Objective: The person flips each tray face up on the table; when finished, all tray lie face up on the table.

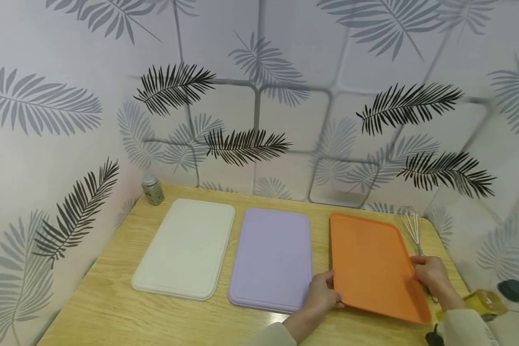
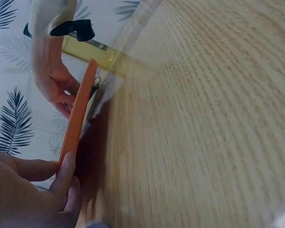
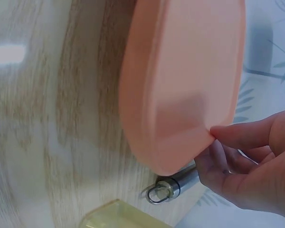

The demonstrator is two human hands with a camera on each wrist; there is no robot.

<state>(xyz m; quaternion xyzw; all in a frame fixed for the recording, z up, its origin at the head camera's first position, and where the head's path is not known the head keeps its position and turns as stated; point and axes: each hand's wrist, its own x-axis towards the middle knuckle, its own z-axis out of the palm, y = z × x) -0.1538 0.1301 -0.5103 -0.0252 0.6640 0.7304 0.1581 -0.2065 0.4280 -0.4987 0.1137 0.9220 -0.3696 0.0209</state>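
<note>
Both hands hold a shallow orange tray (image 1: 369, 264) with a raised rim, slightly tilted at the right of the table. The left hand (image 1: 317, 297) pinches its near left side, thumb on one face and fingers on the other. On the opposite side, the right hand (image 1: 432, 275) pinches the rim between thumb and fingers. A gap with a dark shadow shows between the tray's edge (image 2: 78, 116) and the tabletop in the left wrist view. Beside the tray lies a wire whisk (image 1: 415, 230), its metal handle (image 3: 183, 179) partly hidden by the tray and right hand.
A purple board (image 1: 272, 257) and a white board (image 1: 186, 247) lie flat to the left on the wooden table (image 1: 108, 293). A small lidded jar (image 1: 153, 191) stands at the back left corner. A yellow bottle (image 1: 484, 305) is at the right, near the right sleeve. Patterned walls border the table.
</note>
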